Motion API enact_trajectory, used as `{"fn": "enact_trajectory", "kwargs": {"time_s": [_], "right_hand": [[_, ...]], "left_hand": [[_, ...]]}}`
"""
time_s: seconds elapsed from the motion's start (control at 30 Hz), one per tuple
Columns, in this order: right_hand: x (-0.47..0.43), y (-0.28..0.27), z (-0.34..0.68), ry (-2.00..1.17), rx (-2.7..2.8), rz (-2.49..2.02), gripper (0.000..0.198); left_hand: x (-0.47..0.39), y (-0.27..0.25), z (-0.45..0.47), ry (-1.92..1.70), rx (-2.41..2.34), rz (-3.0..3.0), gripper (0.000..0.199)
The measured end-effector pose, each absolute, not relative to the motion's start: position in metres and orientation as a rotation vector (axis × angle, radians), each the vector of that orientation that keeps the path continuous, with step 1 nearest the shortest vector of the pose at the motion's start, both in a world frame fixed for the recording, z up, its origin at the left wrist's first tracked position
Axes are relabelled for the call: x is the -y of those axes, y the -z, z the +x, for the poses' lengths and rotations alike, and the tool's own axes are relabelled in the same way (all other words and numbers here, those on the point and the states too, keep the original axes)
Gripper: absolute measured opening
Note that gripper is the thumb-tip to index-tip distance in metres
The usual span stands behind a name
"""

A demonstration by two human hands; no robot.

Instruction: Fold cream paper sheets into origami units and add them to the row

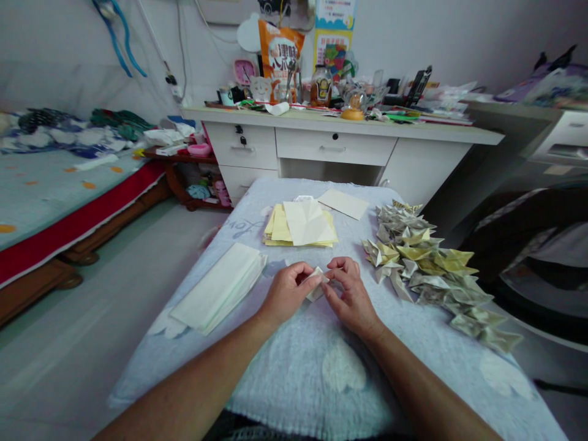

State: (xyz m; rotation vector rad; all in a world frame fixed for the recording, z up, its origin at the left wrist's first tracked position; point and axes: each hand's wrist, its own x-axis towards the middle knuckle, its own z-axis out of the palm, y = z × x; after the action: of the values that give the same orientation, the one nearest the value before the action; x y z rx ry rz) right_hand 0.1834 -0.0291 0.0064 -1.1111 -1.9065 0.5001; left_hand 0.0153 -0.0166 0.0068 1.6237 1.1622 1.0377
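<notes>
Between my two hands is a small folded piece of white paper [316, 291], held just above the cloth-covered table. My left hand [290, 289] pinches its left side with thumb and fingers. On the other side, my right hand [348, 293] has its fingertips closed on the paper's right edge. Beyond the hands lies a stack of yellow paper [278, 228], topped by a creased white sheet [309, 222]. To the right sit rows of folded paper pieces [427, 269], grey and yellow with pointed ends. A thick pile of long white paper [215, 285] rests at the left.
A pale blue cloth [294, 373] covers the table. One flat cream sheet [344, 203] lies at its far side. Behind stands a white desk [335, 144] crowded with jars and bags. A bed [68, 190] is at the left, a washing machine [551, 202] at the right.
</notes>
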Motion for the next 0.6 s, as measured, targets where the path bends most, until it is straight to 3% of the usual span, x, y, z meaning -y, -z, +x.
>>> {"fn": "enact_trajectory", "kwargs": {"time_s": [0.6], "right_hand": [[0.0335,-0.0150,0.1803,-0.654,1.928,-1.023,0.006]], "left_hand": [[0.0157,-0.0093,0.0179,-1.086,-1.338,1.694,0.016]]}}
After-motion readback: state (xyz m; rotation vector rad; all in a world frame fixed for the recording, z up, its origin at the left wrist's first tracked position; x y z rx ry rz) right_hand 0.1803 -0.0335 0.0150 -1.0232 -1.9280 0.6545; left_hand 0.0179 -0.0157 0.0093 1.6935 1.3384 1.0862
